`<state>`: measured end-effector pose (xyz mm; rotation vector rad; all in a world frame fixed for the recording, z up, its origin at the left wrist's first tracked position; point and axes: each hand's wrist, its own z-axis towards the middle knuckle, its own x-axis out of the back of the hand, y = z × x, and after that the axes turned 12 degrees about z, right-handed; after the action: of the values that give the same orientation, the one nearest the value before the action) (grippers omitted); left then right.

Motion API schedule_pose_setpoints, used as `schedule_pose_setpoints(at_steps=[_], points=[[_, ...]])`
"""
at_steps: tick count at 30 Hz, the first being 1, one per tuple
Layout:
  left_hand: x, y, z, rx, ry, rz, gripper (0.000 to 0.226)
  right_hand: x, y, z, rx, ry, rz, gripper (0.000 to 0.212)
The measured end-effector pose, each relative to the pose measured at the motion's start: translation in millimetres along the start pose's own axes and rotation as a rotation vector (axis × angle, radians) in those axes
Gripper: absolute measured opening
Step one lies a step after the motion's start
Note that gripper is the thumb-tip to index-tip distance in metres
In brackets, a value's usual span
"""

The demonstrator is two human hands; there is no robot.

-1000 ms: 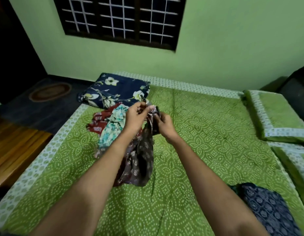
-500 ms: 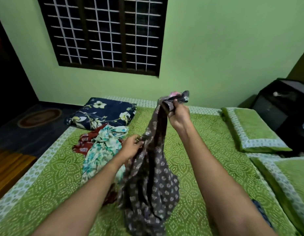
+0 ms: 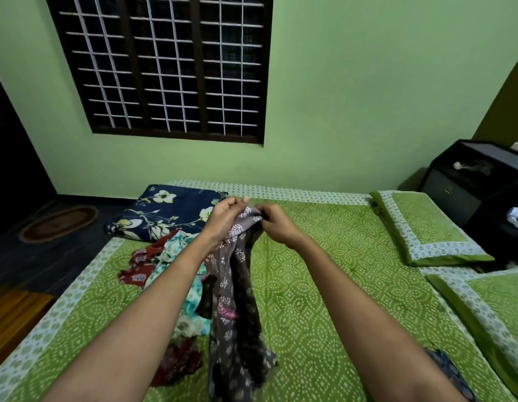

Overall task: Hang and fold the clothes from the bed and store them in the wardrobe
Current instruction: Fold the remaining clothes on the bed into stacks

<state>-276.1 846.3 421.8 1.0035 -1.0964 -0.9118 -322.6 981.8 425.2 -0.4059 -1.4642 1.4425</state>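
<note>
Both hands, left hand (image 3: pixel 223 219) and right hand (image 3: pixel 276 224), pinch the limp grey floral-print garment's (image 3: pixel 234 300) top edge, likely light, floppy cloth best held by its corners.

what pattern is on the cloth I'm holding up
The cloth is grey-brown with small white leaf sprigs and a pink one, seen best in the head view.

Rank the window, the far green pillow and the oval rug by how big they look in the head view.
Largest to smallest:
1. window
2. far green pillow
3. rug
The rug lies in dim light, but its outline clearly looks smallest.
</note>
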Motion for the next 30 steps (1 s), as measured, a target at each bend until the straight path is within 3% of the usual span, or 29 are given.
schedule_pose_setpoints(at_steps=[4,5,8,11,14,16,19,21,23,26,27,28,30], points=[[28.9,-16.2,17.6,-0.096,-0.093,0.673,0.060,8.9,-22.9,23.0,0.097,0.274,-0.062,0.026],[33.6,-21.4,23.3,-0.098,-0.086,0.783,0.060,12.2,-31.0,27.0,0.111,0.320,-0.049,0.023],[43.7,-30.7,26.9,-0.009,0.006,0.809,0.018,21.7,-46.0,38.9,0.136,0.452,0.116,0.016],[52.1,-50.4,31.3,0.032,0.011,0.821,0.027,32.8,-47.3,49.1,0.086,0.533,0.256,0.020],[59.2,-54.9,36.7,0.085,0.020,0.733,0.040,40.7,-40.5,47.4,-0.029,0.511,0.145,0.031],[64.6,-46.7,44.2,0.117,-0.070,0.692,0.042,44.6,-30.8,43.6,-0.211,0.466,0.104,0.027],[73.2,-21.8,49.2,0.235,-0.386,0.642,0.025,53.4,-25.9,36.0,-0.539,0.198,0.097,0.029],[74.7,4.1,43.1,0.360,-0.588,0.377,0.022,55.9,-29.8,25.5,-0.620,0.042,0.172,0.031],[73.9,29.3,39.8,0.313,-0.596,-0.176,0.027,60.6,-35.4,19.2,-0.495,0.115,0.466,0.038],[78.8,38.0,51.3,0.139,-0.482,-0.977,0.049,74.2,-37.2,32.3,-0.237,0.288,1.433,0.054],[78.8,28.5,52.9,0.191,-0.485,-1.014,0.060,71.7,-31.3,37.9,-0.249,0.333,1.532,0.053],[76.7,12.9,52.4,0.291,-0.496,-0.886,0.071,66.7,-21.1,40.8,-0.336,0.348,1.415,0.052],[67.7,-27.3,37.7,0.461,-0.675,-0.554,0.088,54.9,6.8,36.9,-0.543,0.155,1.071,0.049]])
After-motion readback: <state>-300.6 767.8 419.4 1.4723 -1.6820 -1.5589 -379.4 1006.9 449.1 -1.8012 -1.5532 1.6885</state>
